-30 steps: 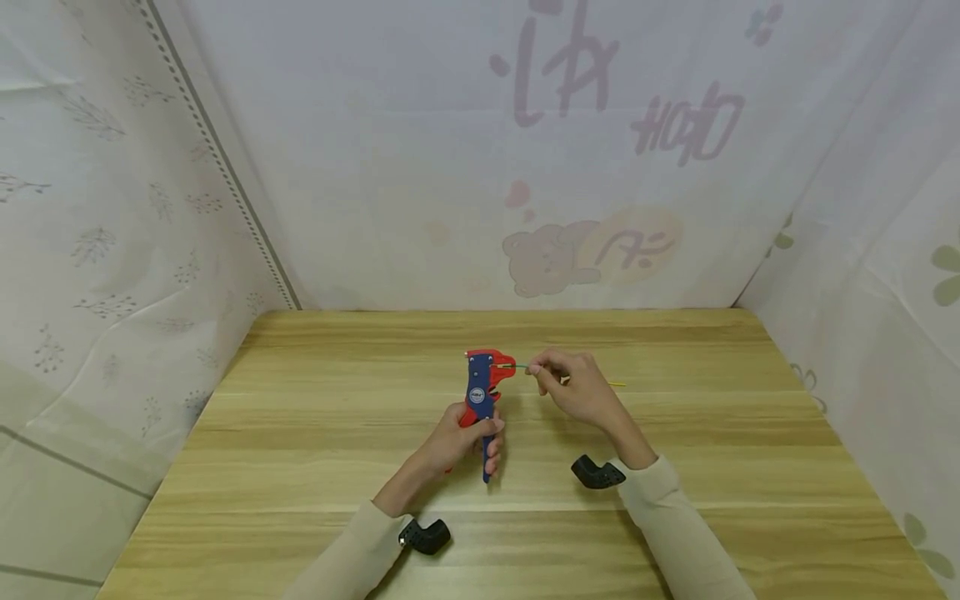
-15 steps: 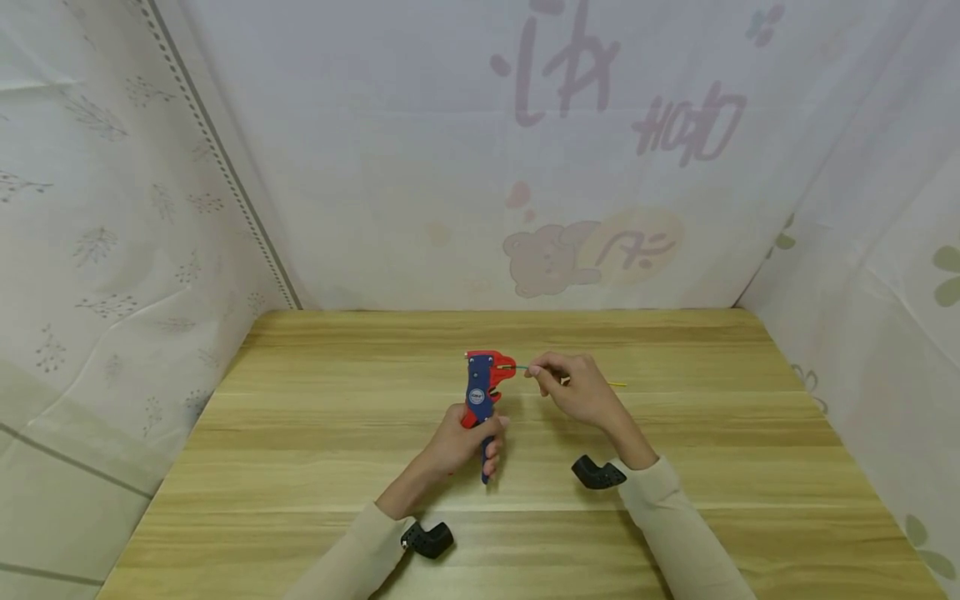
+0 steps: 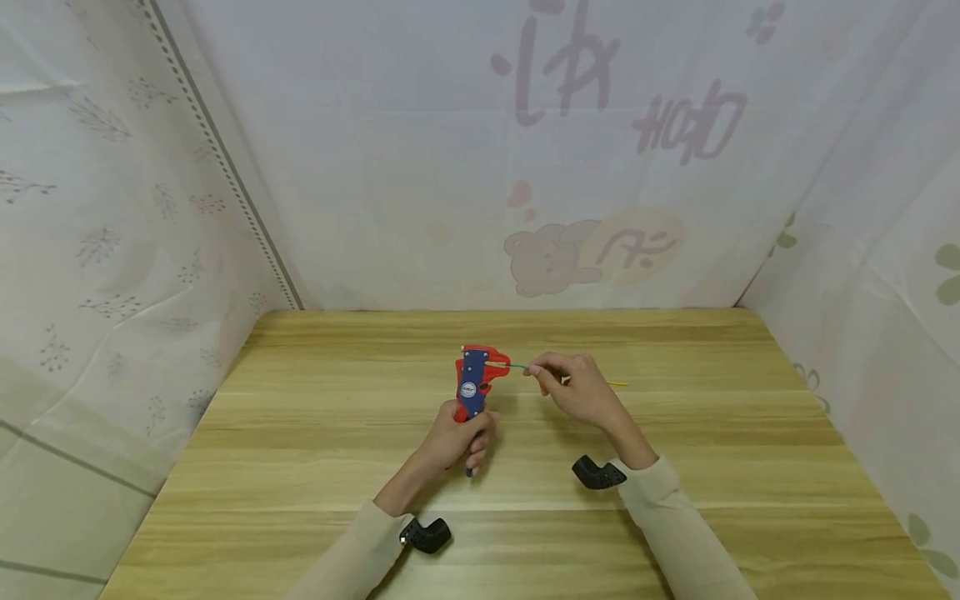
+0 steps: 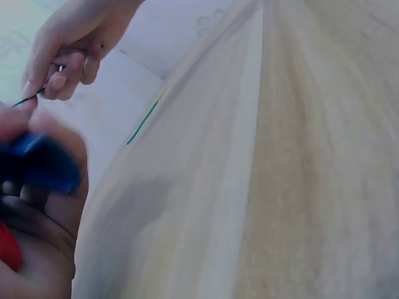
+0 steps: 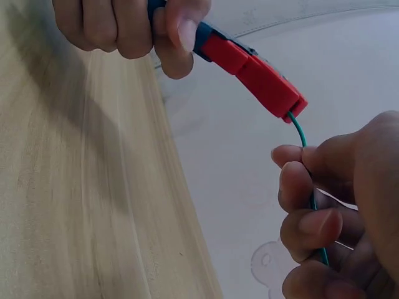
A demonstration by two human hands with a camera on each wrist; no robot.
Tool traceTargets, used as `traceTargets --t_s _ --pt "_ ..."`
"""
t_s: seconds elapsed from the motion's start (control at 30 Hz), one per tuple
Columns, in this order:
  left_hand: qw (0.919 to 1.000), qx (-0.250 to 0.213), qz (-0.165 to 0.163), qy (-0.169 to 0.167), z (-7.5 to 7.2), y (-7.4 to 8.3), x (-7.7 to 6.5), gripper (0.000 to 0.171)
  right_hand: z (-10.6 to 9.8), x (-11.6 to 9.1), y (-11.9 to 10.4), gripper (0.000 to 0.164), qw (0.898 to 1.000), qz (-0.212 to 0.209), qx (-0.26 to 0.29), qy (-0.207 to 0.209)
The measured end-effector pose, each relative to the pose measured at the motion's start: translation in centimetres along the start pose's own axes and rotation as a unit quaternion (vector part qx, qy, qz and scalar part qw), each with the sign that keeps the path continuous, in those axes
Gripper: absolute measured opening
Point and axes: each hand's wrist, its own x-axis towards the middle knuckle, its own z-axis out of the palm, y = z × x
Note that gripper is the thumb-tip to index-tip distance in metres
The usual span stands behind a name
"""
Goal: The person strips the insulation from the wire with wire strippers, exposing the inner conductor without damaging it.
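Indoors, a wooden table (image 3: 315,433) with pale lengthwise grain fills the lower half of the head view, and it is walled on three sides by light curtains (image 3: 390,167); the back one carries a faint bear picture and some pinkish lettering, the side ones a leaf pattern.

Over the middle of the table the left hand (image 3: 453,442) holds one wire stripper (image 3: 476,383), a red tool with a blue panel bearing a round badge, head pointing away from the person. Its fingers are curled tightly round the handles, squeezing them together, as the right wrist view shows. One thin green wire (image 3: 519,366) runs from the red nose of the tool to the right hand (image 3: 577,387), just beside it. That hand pinches the wire between thumb and forefinger, with the other fingers curled in below; the wire passes through the hand and a yellowish-green end sticks out past it above the table.

Two small black cameras are strapped at the wrists, one by the left sleeve (image 3: 426,534) and one by the right sleeve (image 3: 597,472). Both sleeves are cream coloured
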Motion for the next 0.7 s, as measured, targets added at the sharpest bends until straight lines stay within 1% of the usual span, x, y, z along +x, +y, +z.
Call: traceTargets --t_s 0.13,0.27,0.4,0.5,0.7 --pt "0.9996 -0.003 0.009 -0.028 -0.3 0.0 0.1 0.022 -0.1 0.0 0.0 0.018 1.0 0.004 0.004 0.002" --pt "0.9988 -0.01 0.012 -0.047 -0.5 0.0 0.2 0.019 -0.2 0.0 0.2 0.017 1.0 0.004 0.004 0.004" --pt "0.9988 -0.016 0.004 -0.047 -0.9 0.0 0.2 0.018 -0.4 -0.1 0.4 0.017 1.0 0.012 0.005 0.004" --pt "0.9989 -0.015 -0.002 -0.045 -1.2 0.0 0.2 0.019 -0.6 -0.1 0.6 0.017 1.0 0.025 0.003 0.006" --pt "0.9986 -0.027 -0.008 -0.045 -1.8 0.0 0.2 0.019 -0.9 -0.2 1.0 0.02 0.999 0.046 -0.002 0.002"
